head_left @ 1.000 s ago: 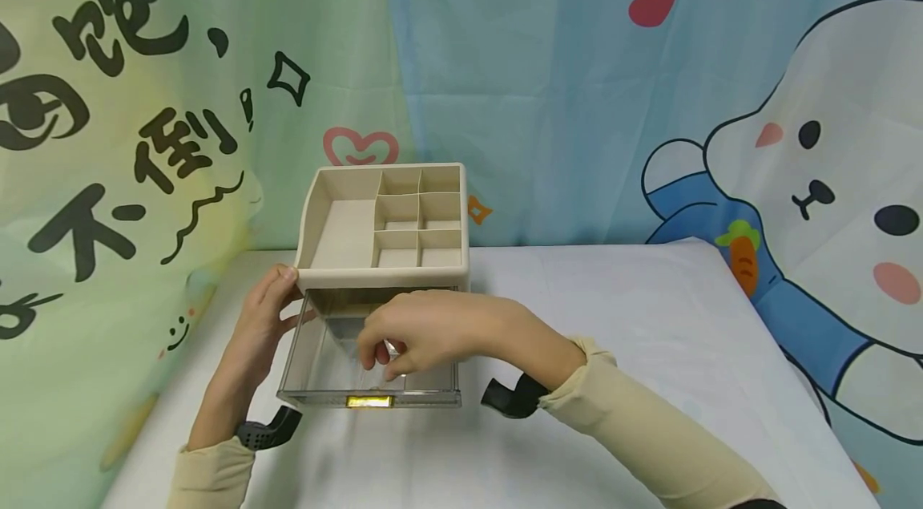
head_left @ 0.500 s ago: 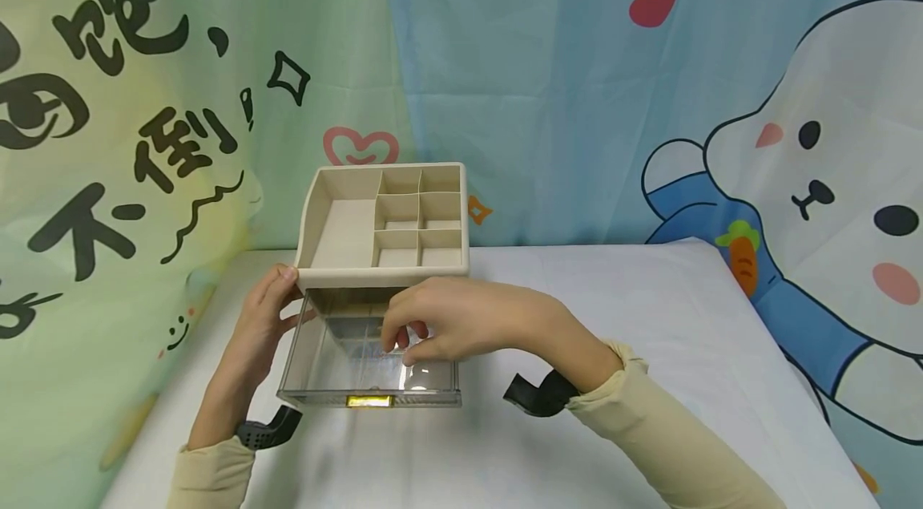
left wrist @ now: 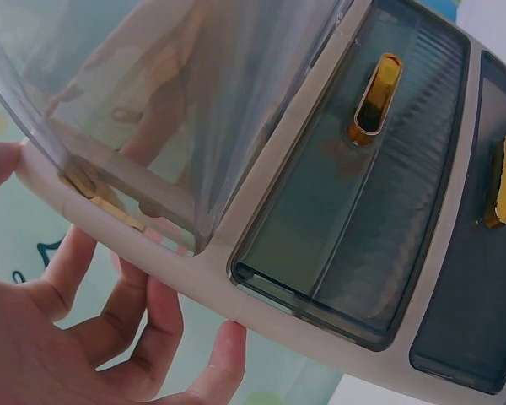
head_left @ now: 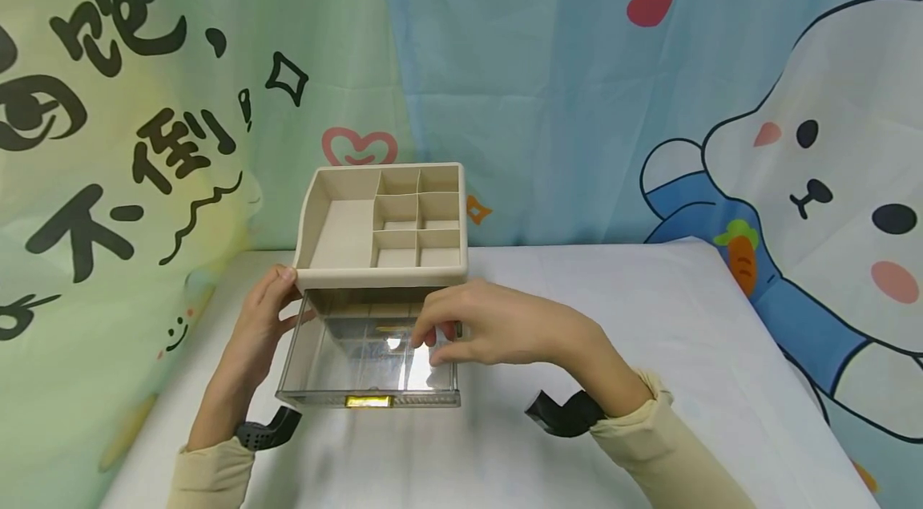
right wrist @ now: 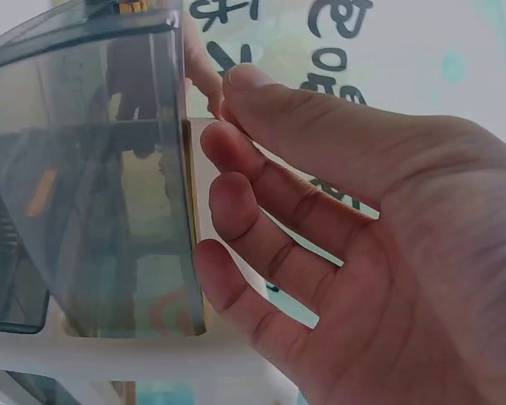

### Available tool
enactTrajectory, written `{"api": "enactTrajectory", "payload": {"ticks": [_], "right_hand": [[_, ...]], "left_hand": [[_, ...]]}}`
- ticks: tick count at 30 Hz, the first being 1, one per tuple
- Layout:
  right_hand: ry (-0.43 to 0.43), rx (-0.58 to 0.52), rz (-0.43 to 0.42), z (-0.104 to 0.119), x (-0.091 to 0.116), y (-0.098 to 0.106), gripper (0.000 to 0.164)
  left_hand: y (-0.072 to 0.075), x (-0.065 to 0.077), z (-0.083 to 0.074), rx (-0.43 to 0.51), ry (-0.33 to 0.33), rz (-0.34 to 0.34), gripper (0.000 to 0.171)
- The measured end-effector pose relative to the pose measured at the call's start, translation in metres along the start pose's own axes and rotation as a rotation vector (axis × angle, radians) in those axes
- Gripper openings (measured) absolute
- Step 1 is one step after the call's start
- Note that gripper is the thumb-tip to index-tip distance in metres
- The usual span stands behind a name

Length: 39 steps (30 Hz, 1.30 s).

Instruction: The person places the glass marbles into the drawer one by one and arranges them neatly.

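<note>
Organizer (head_left: 382, 278), beige and one in number, stands on a white cloth (head_left: 548, 429). Its top has seven compartments: one wide compartment (head_left: 340, 232) at the left and six small compartments (head_left: 397, 212) at the right. Three drawers show: one clear drawer (head_left: 328, 373), pulled out from the organizer's front, and two closed drawers (left wrist: 354, 219) beneath it. Each bears one gold handle (head_left: 370, 401).

Two hands are at the organizer. The left hand (head_left: 251, 325) grips its front left edge, fingers curled against the side. The right hand (head_left: 505, 325) is at the organizer's front right, fingers loosely bent and grasping nothing; the clear drawer lies just below those fingertips, though I cannot tell whether they touch its rim.

Two black wrist cameras (head_left: 270, 429) are nearer the person than the organizer. Behind the organizer hangs one printed backdrop (head_left: 505, 92); to the organizer's right it shows one rabbit (head_left: 858, 164) and one carrot (head_left: 741, 262).
</note>
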State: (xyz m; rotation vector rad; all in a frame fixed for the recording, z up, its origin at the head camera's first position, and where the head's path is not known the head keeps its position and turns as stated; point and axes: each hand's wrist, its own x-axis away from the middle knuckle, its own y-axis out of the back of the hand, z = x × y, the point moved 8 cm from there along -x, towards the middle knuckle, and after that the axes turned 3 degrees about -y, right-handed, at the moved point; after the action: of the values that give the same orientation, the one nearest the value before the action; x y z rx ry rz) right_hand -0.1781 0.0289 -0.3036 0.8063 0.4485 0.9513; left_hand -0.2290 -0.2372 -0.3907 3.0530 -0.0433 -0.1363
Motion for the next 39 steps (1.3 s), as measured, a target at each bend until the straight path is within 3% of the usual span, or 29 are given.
{"api": "enactTrajectory", "payload": {"ticks": [14,29,39], "right_hand": [[0.023,-0.124,-0.169,-0.018,0.03,-0.011,0.018],[0.107,-0.217,-0.561,-0.043,0.063,-0.018,0.031],[-0.015,-0.29,-0.777,-0.071,0.088,-0.035,0.033]], "left_hand": [[-0.002,0.0,0.0,0.0,0.01,-0.001,0.026],[-0.001,0.0,0.0,-0.002,0.026,-0.012,0.026],[-0.001,0.001,0.0,-0.002,0.023,-0.009,0.026]]}}
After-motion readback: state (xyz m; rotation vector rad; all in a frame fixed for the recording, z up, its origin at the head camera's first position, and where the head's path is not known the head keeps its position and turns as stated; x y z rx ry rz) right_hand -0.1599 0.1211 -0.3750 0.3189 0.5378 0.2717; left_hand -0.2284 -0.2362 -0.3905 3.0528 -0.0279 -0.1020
